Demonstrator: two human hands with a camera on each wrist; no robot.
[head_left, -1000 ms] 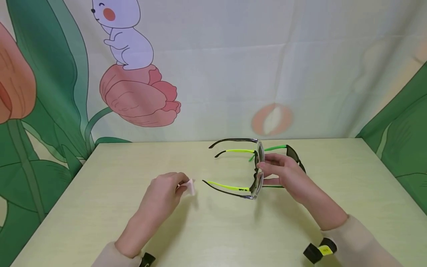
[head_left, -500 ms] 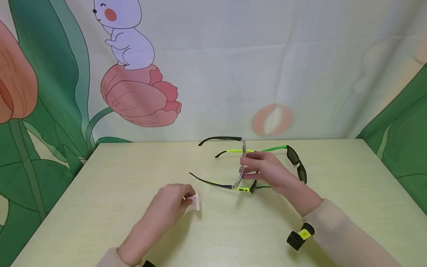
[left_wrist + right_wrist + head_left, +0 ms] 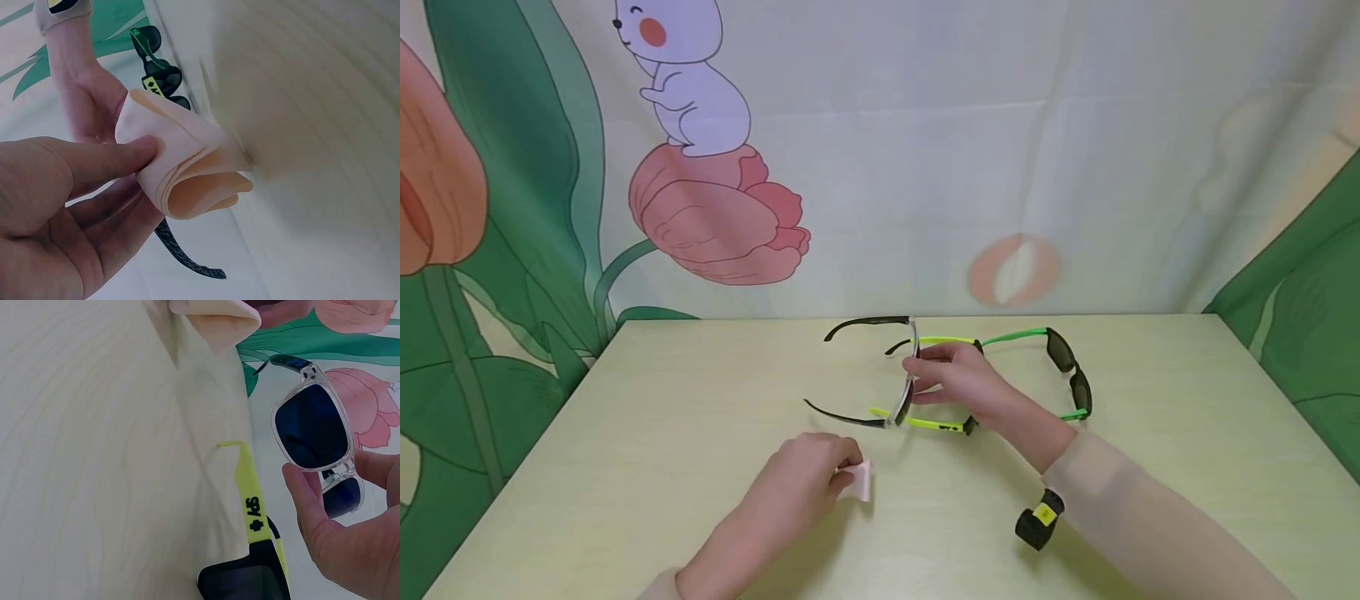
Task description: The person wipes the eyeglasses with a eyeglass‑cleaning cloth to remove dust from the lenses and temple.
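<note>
My right hand [image 3: 966,382] holds a pair of sunglasses [image 3: 312,428] with a clear frame, dark lenses and dark temples. It pinches them near the bridge, above the table, the temples reaching left. Between its thumb and fingers my left hand [image 3: 808,475] pinches a folded pale pink cloth [image 3: 181,150], apart from the sunglasses and nearer the table's front. Behind the right hand lie black sunglasses with yellow temples [image 3: 250,494], partly covered by that hand in the head view. Farther right are dark-lensed sunglasses with green temples [image 3: 1080,390].
All this is on or over a pale wooden table [image 3: 625,433]. A printed curtain [image 3: 880,167] with tulips and a white animal hangs at the table's back edge. A black strapped device [image 3: 1037,521] sits at the right wrist.
My right hand has carried the clear-framed sunglasses left, away from the yellow-templed pair. My left hand, with the cloth, has shifted right and toward the front of the table.
</note>
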